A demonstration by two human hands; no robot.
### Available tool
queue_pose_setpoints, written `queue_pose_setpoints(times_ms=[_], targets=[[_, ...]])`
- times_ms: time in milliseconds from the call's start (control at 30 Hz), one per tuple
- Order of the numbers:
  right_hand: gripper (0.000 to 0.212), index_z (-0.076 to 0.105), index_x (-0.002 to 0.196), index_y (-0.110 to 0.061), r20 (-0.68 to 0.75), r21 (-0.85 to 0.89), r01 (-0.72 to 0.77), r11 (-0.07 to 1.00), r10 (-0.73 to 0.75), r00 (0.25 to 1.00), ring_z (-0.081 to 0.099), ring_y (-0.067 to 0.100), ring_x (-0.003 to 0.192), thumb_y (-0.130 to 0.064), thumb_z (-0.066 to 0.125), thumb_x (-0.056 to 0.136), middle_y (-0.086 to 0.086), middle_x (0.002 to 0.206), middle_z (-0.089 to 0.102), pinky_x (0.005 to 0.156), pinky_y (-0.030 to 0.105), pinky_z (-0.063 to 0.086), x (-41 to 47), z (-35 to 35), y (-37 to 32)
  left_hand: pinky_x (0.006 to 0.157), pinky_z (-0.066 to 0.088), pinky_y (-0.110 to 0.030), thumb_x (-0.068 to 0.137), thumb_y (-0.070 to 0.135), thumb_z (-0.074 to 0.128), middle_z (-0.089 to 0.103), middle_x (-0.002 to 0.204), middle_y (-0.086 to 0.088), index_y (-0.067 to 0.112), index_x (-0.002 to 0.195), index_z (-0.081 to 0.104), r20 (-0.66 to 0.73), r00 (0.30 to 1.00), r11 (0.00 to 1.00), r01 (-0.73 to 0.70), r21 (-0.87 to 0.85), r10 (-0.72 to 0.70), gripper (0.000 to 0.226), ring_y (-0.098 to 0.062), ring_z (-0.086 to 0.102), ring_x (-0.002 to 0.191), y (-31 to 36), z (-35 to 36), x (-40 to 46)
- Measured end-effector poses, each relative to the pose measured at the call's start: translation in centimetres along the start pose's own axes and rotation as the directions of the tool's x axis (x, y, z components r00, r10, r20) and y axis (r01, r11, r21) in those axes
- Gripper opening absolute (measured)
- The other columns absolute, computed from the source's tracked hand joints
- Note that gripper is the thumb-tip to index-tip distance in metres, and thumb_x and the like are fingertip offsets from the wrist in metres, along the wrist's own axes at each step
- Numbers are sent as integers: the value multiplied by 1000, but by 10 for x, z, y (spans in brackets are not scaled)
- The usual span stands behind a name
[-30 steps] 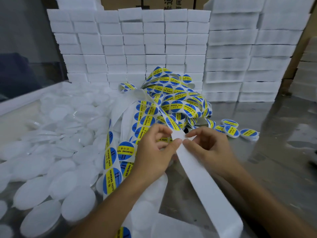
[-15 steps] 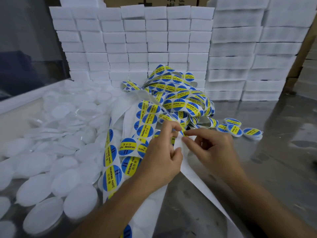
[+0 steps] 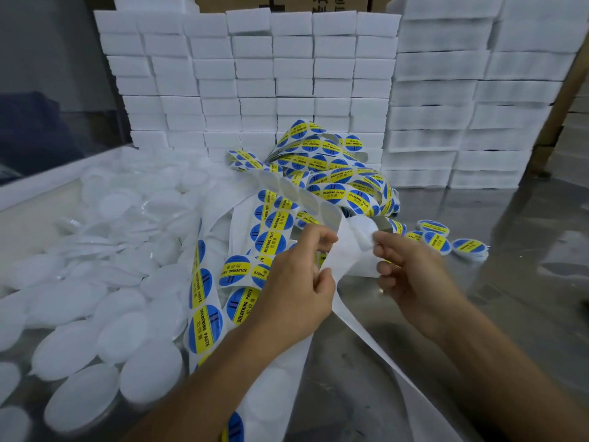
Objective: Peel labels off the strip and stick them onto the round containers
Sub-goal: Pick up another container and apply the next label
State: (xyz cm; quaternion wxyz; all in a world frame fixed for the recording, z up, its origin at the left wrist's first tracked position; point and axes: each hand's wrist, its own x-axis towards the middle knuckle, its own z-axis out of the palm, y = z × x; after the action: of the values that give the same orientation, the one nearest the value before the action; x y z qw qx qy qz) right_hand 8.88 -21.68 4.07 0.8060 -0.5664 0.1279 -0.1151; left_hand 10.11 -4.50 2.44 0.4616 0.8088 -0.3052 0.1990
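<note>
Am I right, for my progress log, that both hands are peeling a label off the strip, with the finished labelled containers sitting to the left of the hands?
Not quite. The head view shows the labelled containers to the right of the hands, on the metal table. On the left lie unlabelled white containers. The rest holds: the left hand holds the strip and the right hand pinches a label.

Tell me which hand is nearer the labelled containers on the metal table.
Right. The right hand sits just in front of the labelled containers, holding a peeled label; the left hand is farther left, holding the strip.
</note>
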Motion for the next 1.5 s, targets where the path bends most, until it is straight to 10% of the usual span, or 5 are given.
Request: queue_pose_setpoints(times_ms=[167,467,667,933,1500], targets=[[12,59,78,-19,40,273,-226,935,223,974,39,3,38,-18,65,89,-7,60,58,35,14,32,7,-8,-5,59,38,-6,83,1,60,60,98,20,28,110,53,-30,1000,1000,-2,31,3,39,5,54,57,-1,-2,1],[17,75,97,-15,-65,90,173,981,-168,984,49,4,46,-9,74,81,-2,74,70,41,15,39,2,-7,-5,57,45,-27,85,23,70,61,74,5,15,79,62,-386,871,903,-136,407,305,13,-4,45,57,0,-38,15],[6,77,89,-18,-42,22,273,962,-272,961,52,7,47,-17,75,83,-7,72,70,46,17,41,-4,-1,-5,75,49,-43,93,24,53,68,80,-3,16,86,61,-656,753,857,370,359,-50,13,-37,63,78,-39,-96,22],[21,72,105,-19,-57,-71,284,956,-289,956,53,4,49,-12,72,86,-9,65,69,48,16,43,-1,-3,-2,94,27,-41,81,24,69,59,121,-13,20,117,66,-539,666,397,744,538,-516,36,-36,51,113,-84,-110,14],[8,69,83,-21,-50,-50,274,960,-276,960,57,7,49,-14,74,85,-7,66,67,45,20,44,-1,-3,-4,88,38,-44,87,9,63,64,116,-18,8,119,64,-621,697,533,700,476,-360,32,-41,58,105,-94,-109,14]])
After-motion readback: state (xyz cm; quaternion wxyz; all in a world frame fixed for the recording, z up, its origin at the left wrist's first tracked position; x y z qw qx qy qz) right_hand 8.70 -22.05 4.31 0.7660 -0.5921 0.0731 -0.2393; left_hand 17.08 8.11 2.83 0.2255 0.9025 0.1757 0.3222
